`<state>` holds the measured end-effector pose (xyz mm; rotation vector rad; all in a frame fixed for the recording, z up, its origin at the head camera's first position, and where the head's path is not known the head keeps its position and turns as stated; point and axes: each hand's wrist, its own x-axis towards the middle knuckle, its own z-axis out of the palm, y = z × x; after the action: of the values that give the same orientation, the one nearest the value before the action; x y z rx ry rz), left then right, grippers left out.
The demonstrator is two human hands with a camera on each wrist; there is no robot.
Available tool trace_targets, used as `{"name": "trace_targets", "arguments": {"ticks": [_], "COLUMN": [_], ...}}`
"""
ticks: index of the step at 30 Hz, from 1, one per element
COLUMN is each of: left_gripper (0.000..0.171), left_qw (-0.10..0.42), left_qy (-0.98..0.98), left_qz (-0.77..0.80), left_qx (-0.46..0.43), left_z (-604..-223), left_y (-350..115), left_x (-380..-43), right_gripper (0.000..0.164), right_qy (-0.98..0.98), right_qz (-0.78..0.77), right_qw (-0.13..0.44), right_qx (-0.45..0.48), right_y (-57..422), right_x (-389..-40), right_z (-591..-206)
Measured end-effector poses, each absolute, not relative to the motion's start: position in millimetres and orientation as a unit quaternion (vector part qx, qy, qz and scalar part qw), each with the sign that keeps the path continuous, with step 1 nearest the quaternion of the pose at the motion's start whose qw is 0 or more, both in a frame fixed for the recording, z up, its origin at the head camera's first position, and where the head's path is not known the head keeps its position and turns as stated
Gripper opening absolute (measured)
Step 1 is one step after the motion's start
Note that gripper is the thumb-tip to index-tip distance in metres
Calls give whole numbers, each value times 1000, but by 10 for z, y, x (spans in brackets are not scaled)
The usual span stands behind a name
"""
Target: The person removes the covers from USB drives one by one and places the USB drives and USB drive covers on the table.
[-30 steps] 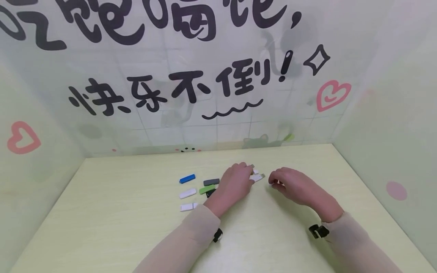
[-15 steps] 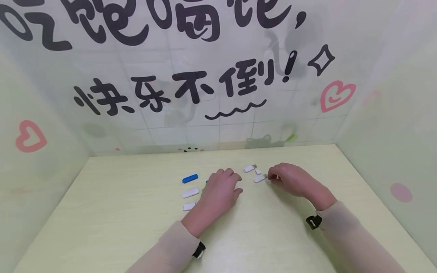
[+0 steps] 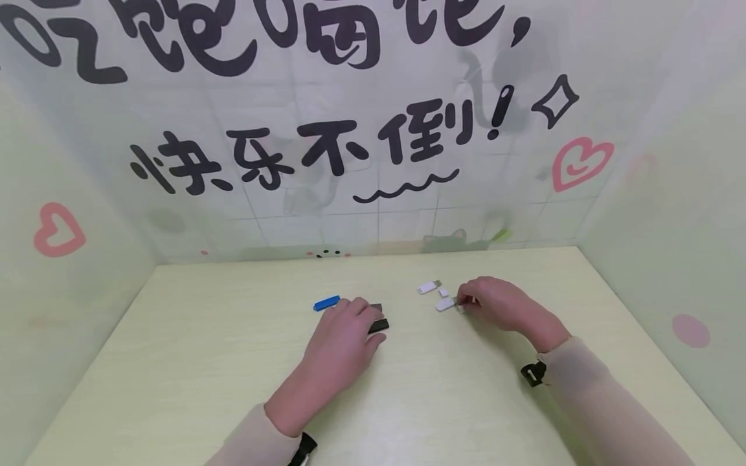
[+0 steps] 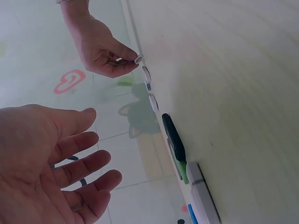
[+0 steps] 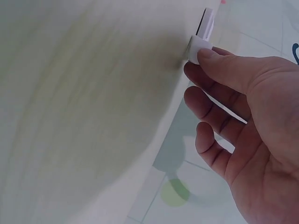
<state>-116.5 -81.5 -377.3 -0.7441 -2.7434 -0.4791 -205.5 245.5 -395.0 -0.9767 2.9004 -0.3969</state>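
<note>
My left hand [image 3: 344,333] hovers over a group of USB flash drives with its fingers loosely spread and nothing in them, as the left wrist view confirms. Under and beside it lie a black flash drive [image 3: 379,325], a grey one [image 3: 376,307] and a blue one [image 3: 327,303]. A green drive [image 4: 182,172] and a white drive [image 4: 202,193] show in the left wrist view. My right hand [image 3: 502,307] pinches a small white cap [image 5: 200,50] between thumb and forefinger. Right at its fingertips lies a white flash drive [image 3: 445,304].
Another white flash drive [image 3: 428,287] with its metal plug bare and a loose white cap [image 3: 443,293] lie behind, near the right hand. The pale wooden table [image 3: 192,362] meets a back wall [image 3: 373,226] with printed lettering and side walls on both sides.
My left hand has left the white drives near the right hand and moved left over the other drives. My right hand has stayed nearly in place, close by the white drive.
</note>
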Motion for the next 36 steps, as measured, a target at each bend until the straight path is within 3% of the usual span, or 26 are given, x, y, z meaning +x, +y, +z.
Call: {"name": "trace_targets", "arguments": {"ticks": [8, 19, 36], "left_gripper": [28, 29, 23], "left_qw": [161, 163, 103], "left_qy": [-944, -944, -959], "left_qz": [-160, -176, -165], "left_qx": [-239, -227, -206], "left_z": [-3798, -3837, -3852], "left_y": [-1024, -1193, -1441], "left_x": [-1116, -1120, -1160], "right_gripper": [12, 9, 12], "right_qy": [941, 939, 943], "right_qz": [-141, -167, -175], "right_qw": [28, 35, 7], "right_qx": [-307, -299, -283], "right_y": [2457, 2467, 2397], "right_x": [-2074, -2100, -1911], "right_z": [-3969, -3999, -3896]}}
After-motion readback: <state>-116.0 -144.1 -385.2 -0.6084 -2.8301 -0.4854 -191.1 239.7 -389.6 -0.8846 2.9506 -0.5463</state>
